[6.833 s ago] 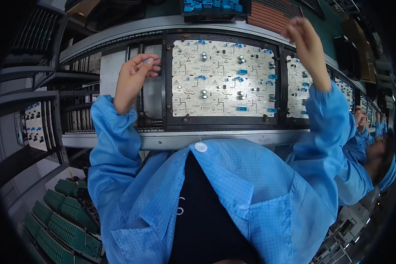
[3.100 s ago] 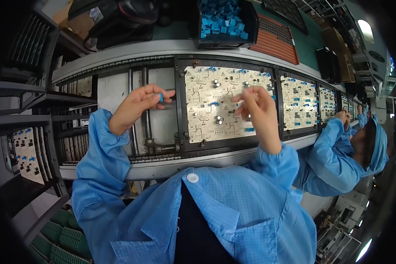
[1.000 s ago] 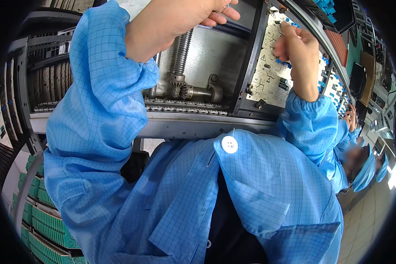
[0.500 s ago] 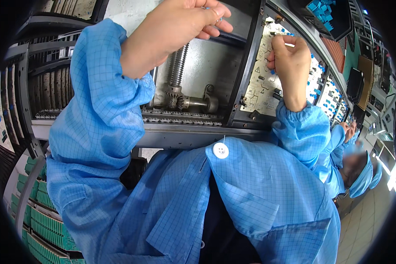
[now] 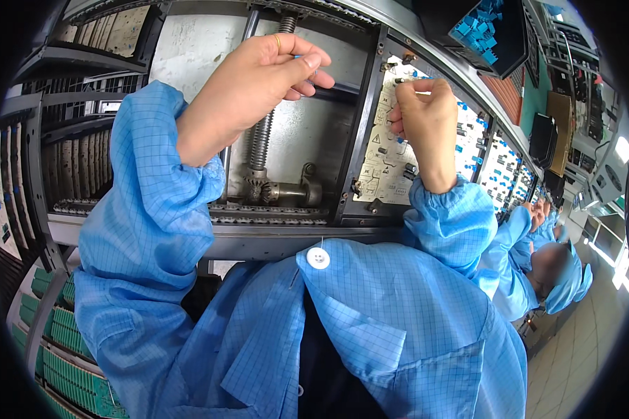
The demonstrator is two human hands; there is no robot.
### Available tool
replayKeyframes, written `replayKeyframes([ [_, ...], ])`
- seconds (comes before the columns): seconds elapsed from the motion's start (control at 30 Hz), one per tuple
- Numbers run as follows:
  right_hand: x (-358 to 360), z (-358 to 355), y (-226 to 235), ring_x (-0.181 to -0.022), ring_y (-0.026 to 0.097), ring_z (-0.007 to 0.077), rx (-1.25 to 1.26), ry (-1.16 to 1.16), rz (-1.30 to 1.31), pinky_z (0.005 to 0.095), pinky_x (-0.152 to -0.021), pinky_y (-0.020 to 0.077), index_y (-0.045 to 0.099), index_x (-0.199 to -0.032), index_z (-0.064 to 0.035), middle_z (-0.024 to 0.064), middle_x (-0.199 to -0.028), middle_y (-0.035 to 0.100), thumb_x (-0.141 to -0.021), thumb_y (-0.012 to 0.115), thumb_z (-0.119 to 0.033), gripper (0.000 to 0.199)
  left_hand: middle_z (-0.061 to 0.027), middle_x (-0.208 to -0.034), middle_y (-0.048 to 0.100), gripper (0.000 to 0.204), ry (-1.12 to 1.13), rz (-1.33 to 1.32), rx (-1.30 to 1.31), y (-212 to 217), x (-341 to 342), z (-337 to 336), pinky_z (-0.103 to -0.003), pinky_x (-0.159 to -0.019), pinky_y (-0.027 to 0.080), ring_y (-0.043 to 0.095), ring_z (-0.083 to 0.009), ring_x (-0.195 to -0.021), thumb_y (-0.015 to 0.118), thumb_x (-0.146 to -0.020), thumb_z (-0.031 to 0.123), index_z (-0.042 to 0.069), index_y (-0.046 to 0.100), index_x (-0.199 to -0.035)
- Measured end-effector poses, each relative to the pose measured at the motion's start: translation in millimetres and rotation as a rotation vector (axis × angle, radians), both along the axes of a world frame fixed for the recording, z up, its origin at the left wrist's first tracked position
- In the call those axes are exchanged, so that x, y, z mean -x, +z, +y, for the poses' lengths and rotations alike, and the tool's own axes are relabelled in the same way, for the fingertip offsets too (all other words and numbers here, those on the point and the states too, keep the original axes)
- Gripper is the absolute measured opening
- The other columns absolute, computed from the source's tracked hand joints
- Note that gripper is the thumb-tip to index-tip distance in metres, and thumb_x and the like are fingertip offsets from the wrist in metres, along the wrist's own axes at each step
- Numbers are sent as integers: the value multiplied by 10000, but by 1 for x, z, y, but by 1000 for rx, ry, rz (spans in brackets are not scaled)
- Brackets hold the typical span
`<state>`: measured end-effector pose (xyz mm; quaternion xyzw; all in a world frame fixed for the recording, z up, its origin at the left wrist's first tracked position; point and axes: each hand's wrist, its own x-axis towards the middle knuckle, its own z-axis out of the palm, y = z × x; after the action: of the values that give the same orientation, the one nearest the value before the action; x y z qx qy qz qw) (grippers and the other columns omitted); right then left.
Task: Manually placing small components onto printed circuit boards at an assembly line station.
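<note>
Over the metal bed of a conveyor, my left hand (image 5: 248, 87) hangs in the air with thumb and fingers pinched together. A tiny bluish thing shows between its fingertips, too small to name. My right hand (image 5: 430, 129) is closed in a pinch above the left part of a pale circuit board (image 5: 379, 162). Whatever its fingertips hold, if anything, is hidden. Next to its thumb is a small dark component (image 5: 400, 81). The board carries blue and black parts and sits in a black frame (image 5: 354, 133).
Below my left hand is a threaded shaft (image 5: 262, 140) with gears. A black bin (image 5: 507, 52) of blue parts stands beyond the board. More populated boards (image 5: 507, 167) continue rightward, where another person (image 5: 521, 258) works. Racks of green boards (image 5: 63, 318) stand at lower left.
The whole view has shifted, so the scene sits lower and further left. Against the conveyor, my left hand has come slightly left and nearer. My right hand stays at the same place over the board.
</note>
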<state>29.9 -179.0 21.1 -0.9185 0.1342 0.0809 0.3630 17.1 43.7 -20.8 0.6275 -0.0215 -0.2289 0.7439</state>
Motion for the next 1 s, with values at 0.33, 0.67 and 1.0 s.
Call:
replayKeyframes([
  [0.33,0,-2,-1,-477,582,138,-9,-4,-8,249,-432,460,510,-966,65,99,-612,609,-862,567,-142,238,-78,-1003,671,291,7,10,5,1,-2,-1,-242,-808,452,584,-102,-891,496,-964,297,59,599,-1096],
  [0.67,5,-3,-4,-474,573,134,9,24,-64,249,-443,457,499,-965,77,104,-598,605,-880,564,-131,234,-76,-1000,671,278,-5,2,-3,0,0,-3,-244,-809,452,583,-101,-888,491,-966,285,64,601,-1094],
  [1.0,5,-6,-14,-476,564,125,146,112,-173,240,-444,458,496,-965,83,102,-605,604,-876,571,-121,235,-75,-1012,666,283,-11,-12,-37,0,-1,-1,-248,-817,452,582,-105,-890,483,-970,285,62,595,-1103],
])
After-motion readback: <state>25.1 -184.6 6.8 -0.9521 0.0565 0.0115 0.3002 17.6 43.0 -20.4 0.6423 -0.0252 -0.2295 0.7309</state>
